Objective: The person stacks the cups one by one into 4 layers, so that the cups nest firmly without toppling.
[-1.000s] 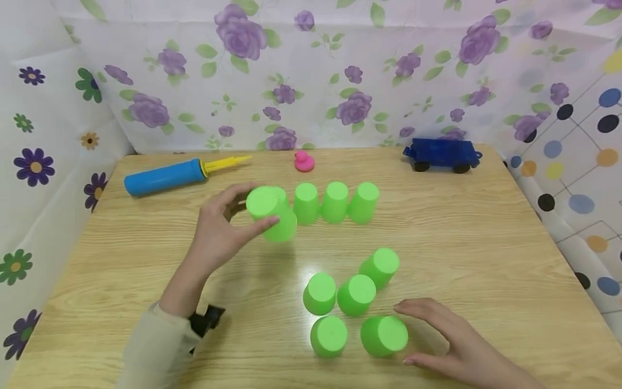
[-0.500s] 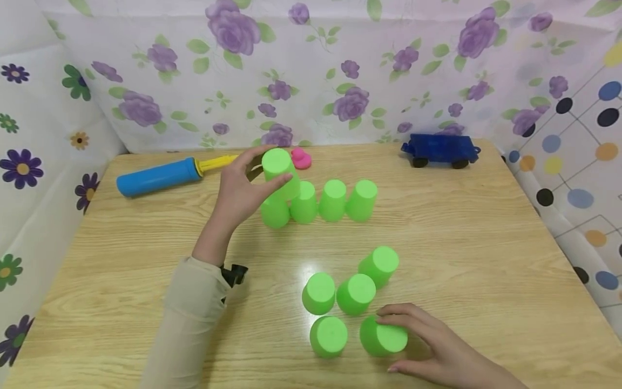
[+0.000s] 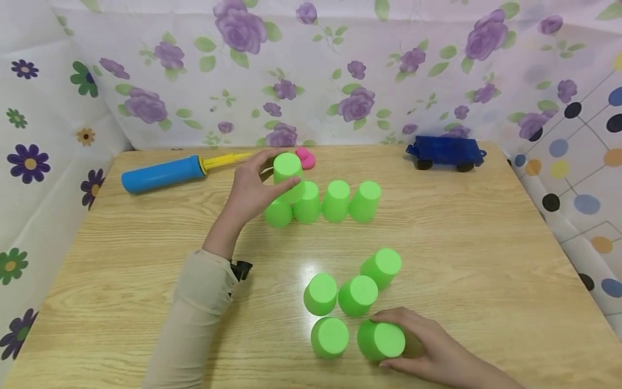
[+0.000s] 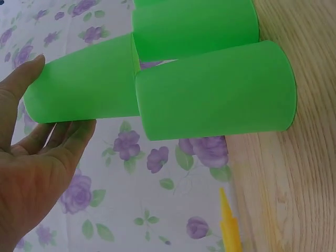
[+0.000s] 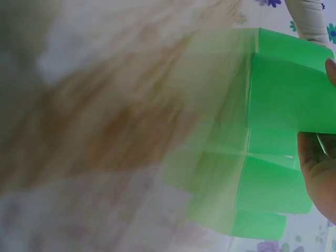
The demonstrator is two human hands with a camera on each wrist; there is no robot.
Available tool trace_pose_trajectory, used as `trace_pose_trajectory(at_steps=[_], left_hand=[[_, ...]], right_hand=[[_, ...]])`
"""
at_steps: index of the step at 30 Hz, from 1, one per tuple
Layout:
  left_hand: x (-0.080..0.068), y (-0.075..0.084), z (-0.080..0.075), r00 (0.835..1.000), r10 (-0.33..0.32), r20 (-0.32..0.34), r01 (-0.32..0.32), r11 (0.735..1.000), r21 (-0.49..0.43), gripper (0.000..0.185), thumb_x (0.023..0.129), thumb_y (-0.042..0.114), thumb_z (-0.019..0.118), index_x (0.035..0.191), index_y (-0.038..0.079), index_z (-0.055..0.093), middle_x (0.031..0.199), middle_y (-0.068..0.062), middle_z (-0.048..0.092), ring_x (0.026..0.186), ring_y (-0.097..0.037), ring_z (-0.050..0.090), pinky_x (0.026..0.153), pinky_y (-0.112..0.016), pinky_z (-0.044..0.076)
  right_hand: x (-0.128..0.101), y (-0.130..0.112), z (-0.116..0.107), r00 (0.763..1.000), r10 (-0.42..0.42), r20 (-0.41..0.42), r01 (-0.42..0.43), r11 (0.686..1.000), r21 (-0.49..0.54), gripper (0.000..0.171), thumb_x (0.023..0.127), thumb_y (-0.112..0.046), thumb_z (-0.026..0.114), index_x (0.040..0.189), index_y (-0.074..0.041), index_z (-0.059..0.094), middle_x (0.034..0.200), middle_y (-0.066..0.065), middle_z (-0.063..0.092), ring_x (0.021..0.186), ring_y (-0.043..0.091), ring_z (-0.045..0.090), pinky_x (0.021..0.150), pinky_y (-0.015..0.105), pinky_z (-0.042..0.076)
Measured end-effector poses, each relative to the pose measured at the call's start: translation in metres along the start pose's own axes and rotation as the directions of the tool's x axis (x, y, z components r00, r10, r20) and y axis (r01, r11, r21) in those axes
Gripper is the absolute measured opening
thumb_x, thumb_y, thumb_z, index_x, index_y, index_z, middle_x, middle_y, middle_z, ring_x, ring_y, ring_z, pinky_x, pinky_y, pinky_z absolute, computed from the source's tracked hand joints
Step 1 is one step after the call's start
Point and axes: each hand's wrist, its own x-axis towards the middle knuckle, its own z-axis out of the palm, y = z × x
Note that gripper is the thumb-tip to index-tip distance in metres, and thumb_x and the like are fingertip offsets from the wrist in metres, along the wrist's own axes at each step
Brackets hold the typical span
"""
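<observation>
My left hand (image 3: 250,192) grips an upside-down green plastic cup (image 3: 288,170) between thumb and fingers. In the left wrist view, that cup's (image 4: 86,84) rim meets the bases of two upside-down cups, the nearer cup (image 4: 220,94) showing in full. They belong to a row of several green cups, including a right-end cup (image 3: 364,202). At the front right, my right hand (image 3: 430,346) holds another upside-down cup (image 3: 381,340), thumb on its near side and fingers on its far side. In the right wrist view this cup (image 5: 289,94) stands on the table.
Several more upside-down cups, such as a middle cup (image 3: 358,296), stand just left of and behind my right hand. A blue and yellow hand pump (image 3: 165,174), a pink toy duck (image 3: 306,158) and a dark blue toy wagon (image 3: 446,153) lie along the table's (image 3: 461,243) back edge.
My left hand lifted its cup from in front of the row's left end, up and right onto the first two cups. My right hand moved left and closed round the front right cup.
</observation>
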Motion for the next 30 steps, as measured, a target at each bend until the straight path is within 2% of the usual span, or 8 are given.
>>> trace_pose_trajectory(at_steps=[6,12,19,25,30], left_hand=[[0.0007,-0.0002,-0.0013,0.999,-0.031,-0.020,0.031,0.999,0.024,0.065,0.077,0.023,0.077,0.133,0.011,0.046,0.125,-0.007,0.057,0.119,-0.017,0.052,0.101,-0.027,0.042],[0.0003,-0.0004,-0.0026,0.998,-0.064,0.000,0.064,0.998,0.000,0.060,0.077,0.027,0.077,0.128,0.012,0.050,0.127,-0.004,0.056,0.122,-0.016,0.050,0.103,-0.028,0.041],[0.0019,-0.0046,-0.0047,0.990,-0.143,0.012,0.143,0.988,-0.061,0.062,0.075,0.029,0.078,0.129,0.015,0.051,0.133,-0.001,0.050,0.126,-0.017,0.047,0.104,-0.025,0.039],[0.0026,-0.0057,-0.0040,0.990,-0.142,0.018,0.143,0.987,-0.073,0.063,0.074,0.028,0.079,0.129,0.013,0.051,0.134,-0.002,0.050,0.126,-0.017,0.047,0.104,-0.026,0.039],[0.0020,-0.0047,-0.0015,0.991,-0.132,0.007,0.132,0.987,-0.096,0.060,0.074,0.024,0.079,0.127,0.014,0.053,0.132,-0.001,0.052,0.124,-0.015,0.049,0.103,-0.023,0.039]], right_hand=[[0.0001,-0.0012,-0.0009,1.000,0.008,0.009,-0.008,1.000,0.005,0.071,0.065,-0.017,0.085,0.127,-0.006,0.052,0.117,0.000,0.060,0.105,0.010,0.058,0.094,0.010,0.040],[0.0002,-0.0024,-0.0043,0.998,0.028,0.057,-0.027,1.000,-0.013,0.070,0.070,-0.022,0.082,0.130,-0.008,0.050,0.121,-0.002,0.060,0.109,0.010,0.058,0.096,0.013,0.040],[0.0004,-0.0018,-0.0050,0.997,0.033,0.066,-0.031,0.999,-0.033,0.069,0.071,-0.025,0.082,0.130,-0.009,0.051,0.122,-0.003,0.060,0.109,0.010,0.058,0.097,0.012,0.040],[0.0007,-0.0032,-0.0054,0.996,0.042,0.078,-0.041,0.999,-0.009,0.068,0.072,-0.024,0.080,0.131,-0.008,0.050,0.125,-0.003,0.059,0.111,0.011,0.058,0.098,0.013,0.039],[0.0006,-0.0067,-0.0063,0.989,0.077,0.125,-0.080,0.997,0.019,0.065,0.079,-0.025,0.075,0.135,-0.008,0.046,0.127,-0.003,0.057,0.112,0.011,0.056,0.095,0.018,0.044]])
